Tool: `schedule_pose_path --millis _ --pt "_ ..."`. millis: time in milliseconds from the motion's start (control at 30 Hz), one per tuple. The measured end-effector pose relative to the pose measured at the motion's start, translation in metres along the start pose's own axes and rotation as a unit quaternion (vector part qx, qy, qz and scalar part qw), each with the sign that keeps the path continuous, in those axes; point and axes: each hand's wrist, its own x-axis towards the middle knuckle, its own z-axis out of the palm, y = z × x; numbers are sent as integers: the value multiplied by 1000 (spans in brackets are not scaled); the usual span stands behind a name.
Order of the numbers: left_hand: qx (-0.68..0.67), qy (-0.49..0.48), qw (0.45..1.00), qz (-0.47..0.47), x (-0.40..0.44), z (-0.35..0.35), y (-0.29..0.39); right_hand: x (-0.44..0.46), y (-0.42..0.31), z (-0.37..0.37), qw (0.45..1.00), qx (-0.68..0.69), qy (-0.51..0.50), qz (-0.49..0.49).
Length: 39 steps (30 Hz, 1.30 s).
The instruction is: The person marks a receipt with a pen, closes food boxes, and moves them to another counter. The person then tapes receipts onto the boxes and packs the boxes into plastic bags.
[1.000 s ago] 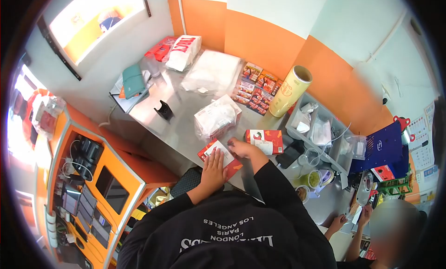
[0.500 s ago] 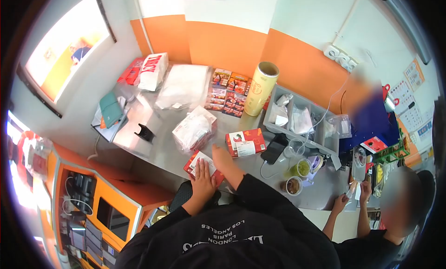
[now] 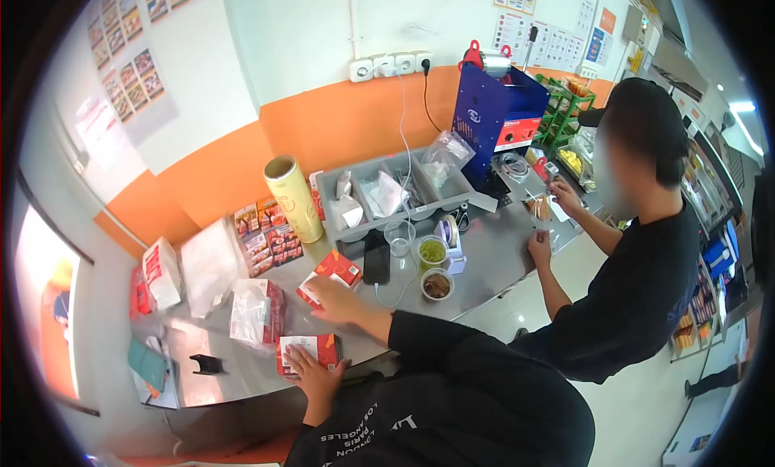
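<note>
My left hand [image 3: 313, 376] lies flat, fingers spread, on a red carton [image 3: 327, 343] with a white label at the table's near edge. A second red and orange carton [image 3: 337, 267] lies behind it to the right. Over that carton's near edge reaches my right hand [image 3: 337, 300], its fingers stretched out and slightly blurred; whether it touches the carton is unclear. Behind the first carton stands a white and red package wrapped in clear plastic [image 3: 258, 309].
A grey compartment bin [image 3: 363, 225], a yellow roll [image 3: 295, 205], a phone [image 3: 376, 257], a cup of green food [image 3: 432, 251] and a cup of brown food [image 3: 437, 284] stand on the metal table. At right, a co-worker [image 3: 630, 249] holds a clear bag [image 3: 538, 213].
The view has swung to the right, bringing more of the co-worker into sight. My right hand has gone from beside the near carton to the second one. My left hand stays on the near carton.
</note>
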Motion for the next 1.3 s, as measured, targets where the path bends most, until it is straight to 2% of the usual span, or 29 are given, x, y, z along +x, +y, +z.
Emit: schedule_pose_path --millis 67,100,167,200,267,333,400,600,667,733,833,967,1033,1067,1133,1167,1200,1267,1300 --pt "38 -15 999 6 1 0 -4 1 4 -45 980 -164 -69 91" --pt "38 -10 999 12 2 3 -9 7 8 -56 980 -167 -62 91" --pt "45 -24 997 54 4 4 -27 13 16 -69 915 -327 -202 124" --pt "49 -19 997 58 5 1 -36 17 27 -64 917 -326 -195 125" --pt "30 -56 993 98 9 -7 -54 26 49 -53 923 -326 -202 40" --pt "26 -65 993 92 13 -12 -69 25 50 -48 928 -314 -195 49" --pt "66 -88 988 104 16 -24 -81 26 53 -39 951 -281 -120 34" --pt "97 -74 989 78 36 -40 -138 27 25 -26 949 -271 -132 88" --pt "108 -9 993 42 45 -37 -158 23 11 -9 937 -303 -116 130" --pt "99 0 995 31 44 -47 -163 15 0 14 922 -332 -101 172" --pt "50 14 997 -52 43 -55 -164 1 -25 20 912 -310 -130 234" --pt "60 47 993 -89 37 -42 -146 -22 -42 19 916 -286 -142 243" --pt "106 48 980 -163 23 -62 -97 -34 -52 11 940 -253 -70 218" --pt "105 46 980 -163 27 -50 -99 -35 -47 14 939 -254 -72 220" --pt "38 136 990 15 34 -20 -105 -38 -30 29 953 -210 -6 217" --pt "-30 155 983 89 26 -35 -75 -41 -30 30 953 -210 -10 218" --pt "-31 150 984 87 29 -37 -59 -43 -28 28 957 -199 8 213" --pt "-256 91 936 223 35 -35 -38 -44 -26 22 960 -188 23 209" --pt "-257 89 937 220 42 -29 -30 -43 -24 21 965 -148 17 216"
